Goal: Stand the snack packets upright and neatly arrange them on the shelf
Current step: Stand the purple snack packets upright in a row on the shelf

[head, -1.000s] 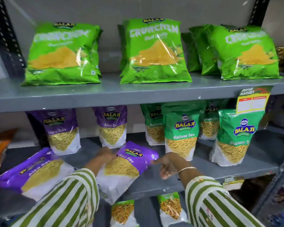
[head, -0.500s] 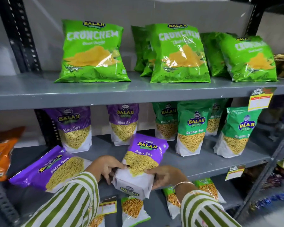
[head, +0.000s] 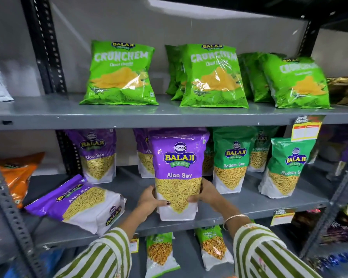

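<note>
both hands clasp one packet from either side: the left hand (head: 149,201) presses its palm on the lower left edge with a dark-nailed thumb across the white base, and the right hand (head: 206,194) cups the lower right edge, fingers wrapped behind, a thin bangle on its wrist. neither hand is spread free; both are closed onto the tall purple and white plastic aloo sev packet (head: 178,173).

in the single head view, that packet stands at the centre of the frame, its long axis vertical, base down at the front edge of the grey metal middle shelf (head: 249,205); whether the base fully rests on the shelf i cannot tell. further back stand two more purple aloo sev packets, one at centre left (head: 98,155) and one mostly hidden behind the held one.

what the coming move turns on sits at lower left: a second purple and white aloo sev packet lying flat (head: 78,203), long axis running diagonally, purple top toward the left of the frame and white base toward the hands. it lies just beside the left hand, so that hand looks the nearer one to tip it upright.

right of centre, green ratlami sev packets (head: 231,159) stand upright, and green crunchem bags (head: 121,75) line the upper shelf.
</note>
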Demonstrator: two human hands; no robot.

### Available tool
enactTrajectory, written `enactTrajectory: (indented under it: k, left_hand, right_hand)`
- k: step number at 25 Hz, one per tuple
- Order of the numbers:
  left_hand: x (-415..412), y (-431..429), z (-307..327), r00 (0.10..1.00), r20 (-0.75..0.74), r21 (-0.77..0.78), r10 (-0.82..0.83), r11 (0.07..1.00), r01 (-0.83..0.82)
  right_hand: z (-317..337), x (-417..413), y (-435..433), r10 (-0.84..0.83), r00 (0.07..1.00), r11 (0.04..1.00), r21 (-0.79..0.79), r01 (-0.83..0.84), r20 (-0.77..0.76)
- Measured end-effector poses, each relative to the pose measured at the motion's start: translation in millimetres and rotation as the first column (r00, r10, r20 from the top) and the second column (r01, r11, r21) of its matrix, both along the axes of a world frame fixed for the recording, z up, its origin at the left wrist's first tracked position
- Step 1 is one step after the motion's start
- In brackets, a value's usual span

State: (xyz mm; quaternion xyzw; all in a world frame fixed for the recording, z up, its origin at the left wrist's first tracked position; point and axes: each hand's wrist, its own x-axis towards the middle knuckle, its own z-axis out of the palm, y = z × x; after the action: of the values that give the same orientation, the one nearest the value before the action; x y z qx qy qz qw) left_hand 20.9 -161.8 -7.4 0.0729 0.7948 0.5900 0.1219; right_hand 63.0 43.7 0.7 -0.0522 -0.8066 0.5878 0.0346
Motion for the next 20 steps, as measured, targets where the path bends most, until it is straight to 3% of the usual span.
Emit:
enactTrajectory:
  k: [10,20]
  left_hand:
    - [-25,20,0,0.996,-0.053,0.017,0.078,0.997,-0.077]
    - [-96,55,-36,0.967,-0.079,0.000,0.240,0.970,-0.241]
  right_hand:
    - [10,-36,16,-0.012,1.000,0.997,0.080,0.011,0.007]
    - [-24,-120,41,-0.016,0.999,0.991,0.134,0.012,0.031]
